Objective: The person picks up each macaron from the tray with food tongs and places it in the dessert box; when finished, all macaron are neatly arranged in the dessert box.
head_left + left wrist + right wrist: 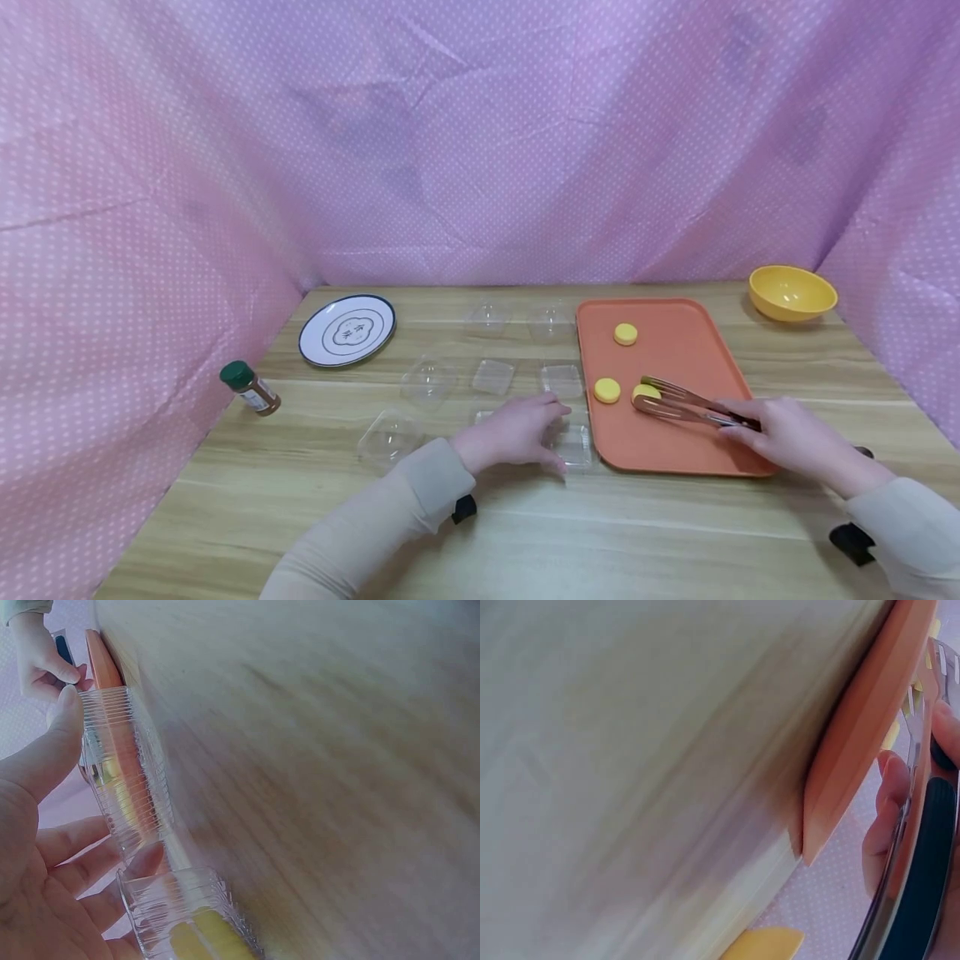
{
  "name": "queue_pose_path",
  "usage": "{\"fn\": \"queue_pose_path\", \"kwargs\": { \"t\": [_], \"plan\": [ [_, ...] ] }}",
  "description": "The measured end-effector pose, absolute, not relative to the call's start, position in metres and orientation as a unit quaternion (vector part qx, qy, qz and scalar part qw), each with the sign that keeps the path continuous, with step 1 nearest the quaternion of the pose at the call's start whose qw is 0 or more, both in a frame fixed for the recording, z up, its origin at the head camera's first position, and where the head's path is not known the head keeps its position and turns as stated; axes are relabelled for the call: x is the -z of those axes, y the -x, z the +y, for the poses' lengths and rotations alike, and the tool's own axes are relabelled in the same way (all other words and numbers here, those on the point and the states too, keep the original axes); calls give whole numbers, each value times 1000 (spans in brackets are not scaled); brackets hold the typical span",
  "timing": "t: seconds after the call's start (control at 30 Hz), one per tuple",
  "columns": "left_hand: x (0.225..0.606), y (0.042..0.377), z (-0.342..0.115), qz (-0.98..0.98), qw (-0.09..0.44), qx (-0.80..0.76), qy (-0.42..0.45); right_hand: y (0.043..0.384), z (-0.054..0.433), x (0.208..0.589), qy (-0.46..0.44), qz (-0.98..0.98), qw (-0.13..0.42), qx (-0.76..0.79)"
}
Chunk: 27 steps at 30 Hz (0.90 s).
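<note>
My left hand (517,433) holds a clear ribbed plastic box (124,761) at the left side of the orange tray (675,454), with the thumb at one end and the index finger at the other. Beside it, a second clear box (180,881) has something yellow inside, seen through its wall. In my right hand (795,437) are metal tongs (686,412) with dark handles. Their tips lie around a yellow macaron-like disc (647,392) on the tray. Two more yellow discs, a near one (607,390) and a far one (625,334), lie there too.
Several clear lids and boxes, among them a lid (429,383) and a box (561,381), stand left of the tray. A white plate (348,329) lies at the back left, near a green-capped spice jar (251,389). A yellow bowl (792,293) sits at the back right.
</note>
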<state>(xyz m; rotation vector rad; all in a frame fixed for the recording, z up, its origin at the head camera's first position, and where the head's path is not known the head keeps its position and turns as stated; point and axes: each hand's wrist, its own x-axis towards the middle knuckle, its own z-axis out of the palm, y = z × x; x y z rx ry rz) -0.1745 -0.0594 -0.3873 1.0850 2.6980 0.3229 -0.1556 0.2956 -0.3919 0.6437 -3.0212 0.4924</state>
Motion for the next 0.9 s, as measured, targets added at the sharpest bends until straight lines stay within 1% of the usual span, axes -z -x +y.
{"fn": "queue_pose_path", "kwargs": {
  "t": [0.2,0.43,0.9],
  "plan": [
    [387,175,-60,917,103,-108,-370,155,293,390,-215,-962,29,-168],
    [384,174,-61,917,110,-113,-366,152,291,391,-240,-952,83,-173],
    [387,174,-59,920,113,-111,-359,145,285,387,-283,-929,149,-186]
  ]
}}
